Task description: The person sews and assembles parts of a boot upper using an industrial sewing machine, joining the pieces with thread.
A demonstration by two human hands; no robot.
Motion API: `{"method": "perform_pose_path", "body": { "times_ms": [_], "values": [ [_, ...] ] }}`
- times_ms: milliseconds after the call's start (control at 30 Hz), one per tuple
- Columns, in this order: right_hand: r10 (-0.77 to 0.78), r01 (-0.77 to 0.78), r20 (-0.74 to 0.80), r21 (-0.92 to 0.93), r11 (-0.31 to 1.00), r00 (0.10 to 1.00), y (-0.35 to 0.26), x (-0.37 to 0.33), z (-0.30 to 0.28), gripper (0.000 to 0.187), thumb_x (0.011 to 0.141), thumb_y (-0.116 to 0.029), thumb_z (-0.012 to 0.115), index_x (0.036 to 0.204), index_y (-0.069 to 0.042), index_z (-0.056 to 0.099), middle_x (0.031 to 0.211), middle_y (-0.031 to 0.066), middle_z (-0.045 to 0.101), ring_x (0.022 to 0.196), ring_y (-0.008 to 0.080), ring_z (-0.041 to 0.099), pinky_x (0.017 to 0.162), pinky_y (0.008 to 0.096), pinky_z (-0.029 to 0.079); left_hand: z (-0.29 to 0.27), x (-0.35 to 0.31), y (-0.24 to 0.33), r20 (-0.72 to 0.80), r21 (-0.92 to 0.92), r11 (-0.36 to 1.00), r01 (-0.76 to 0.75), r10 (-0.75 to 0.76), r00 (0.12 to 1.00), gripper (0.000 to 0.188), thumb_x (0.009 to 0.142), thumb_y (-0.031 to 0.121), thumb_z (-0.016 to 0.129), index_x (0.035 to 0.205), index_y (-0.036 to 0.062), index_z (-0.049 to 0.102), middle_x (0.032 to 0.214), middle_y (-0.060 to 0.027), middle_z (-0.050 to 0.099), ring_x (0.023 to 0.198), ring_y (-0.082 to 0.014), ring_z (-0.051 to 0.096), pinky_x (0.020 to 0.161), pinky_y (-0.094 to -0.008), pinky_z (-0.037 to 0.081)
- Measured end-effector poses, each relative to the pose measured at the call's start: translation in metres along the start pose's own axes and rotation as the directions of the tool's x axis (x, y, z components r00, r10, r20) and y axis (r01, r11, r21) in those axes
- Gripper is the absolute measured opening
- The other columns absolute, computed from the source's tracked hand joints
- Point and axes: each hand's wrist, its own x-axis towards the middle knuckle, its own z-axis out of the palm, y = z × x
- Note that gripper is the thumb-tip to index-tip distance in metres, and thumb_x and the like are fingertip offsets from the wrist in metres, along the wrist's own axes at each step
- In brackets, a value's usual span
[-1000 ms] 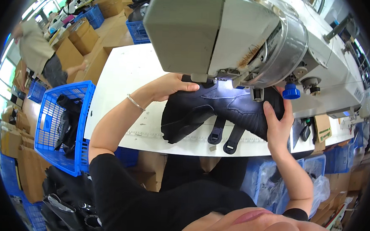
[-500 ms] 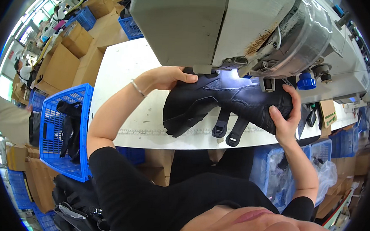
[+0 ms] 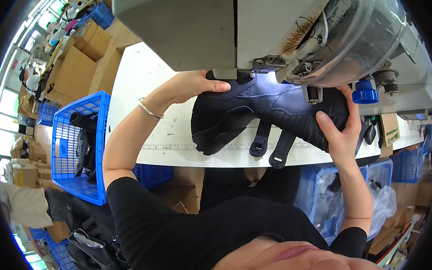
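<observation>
A black boot upper (image 3: 279,111) with stitched panels lies across the white table under the head of a sewing machine (image 3: 182,32). From its near edge hang two black straps (image 3: 282,148) with slotted ends. My left hand (image 3: 195,88) holds the upper's far left part, thumb on top and fingers hidden beneath. At the right end my right hand (image 3: 342,131) grips the upper between thumb and fingers. The machine's presser area (image 3: 313,95) sits over the upper, lit by a lamp; the needle itself cannot be made out.
To the left stands a blue plastic crate (image 3: 80,148) with black pieces inside. A printed ruler strip (image 3: 172,146) runs along the table's front. Clear plastic bags (image 3: 379,205) and blue crates are at lower right; cardboard boxes (image 3: 74,75) stand at far left. A person (image 3: 27,206) is at the left edge.
My view has shifted slightly, so the machine looks larger. Both hands keep their hold on the boot upper, with my right hand's fingers now further under the machine. The person at left appears lower.
</observation>
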Motion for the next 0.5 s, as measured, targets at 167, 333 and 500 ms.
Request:
{"method": "perform_pose_path", "body": {
  "times_ms": [167, 333, 500],
  "values": [
    [0.021, -0.021, 0.01, -0.012, 1.0, 1.0, -0.002, -0.003, 0.001, 0.058, 0.075, -0.006, 0.065, 0.128, 0.001, 0.042, 0.117, 0.0103, 0.053, 0.104, 0.0153, 0.053, 0.092, 0.0275, 0.04, -0.001, 0.0, -0.005, -0.024, -0.021, 0.999, 0.035, -0.035, 0.999, 0.047, 0.075, 0.012, 0.074, 0.117, 0.0022, 0.055, 0.111, -0.008, 0.058, 0.107, -0.0195, 0.052, 0.097, -0.0306, 0.041],
    [-0.063, 0.063, -0.019, -0.034, 0.997, 0.998, 0.0, -0.006, 0.005, 0.057, 0.076, -0.005, 0.064, 0.128, 0.001, 0.042, 0.118, 0.0098, 0.052, 0.104, 0.015, 0.053, 0.093, 0.0273, 0.039, -0.003, 0.004, -0.014, -0.016, -0.136, 0.991, 0.014, -0.016, 1.0, 0.047, 0.075, 0.013, 0.074, 0.117, 0.0019, 0.055, 0.108, -0.0069, 0.058, 0.102, -0.017, 0.054, 0.093, -0.0296, 0.043],
    [0.009, -0.009, 0.006, -0.001, 1.0, 1.0, -0.005, -0.004, 0.004, 0.057, 0.076, -0.005, 0.064, 0.128, 0.001, 0.042, 0.12, 0.0096, 0.051, 0.104, 0.0149, 0.052, 0.093, 0.0274, 0.039, 0.0, 0.0, -0.008, -0.023, -0.09, 0.995, 0.045, -0.047, 0.999, 0.051, 0.076, 0.014, 0.075, 0.119, 0.0008, 0.053, 0.109, -0.0077, 0.058, 0.104, -0.0171, 0.053, 0.092, -0.029, 0.044]
  ]
}}
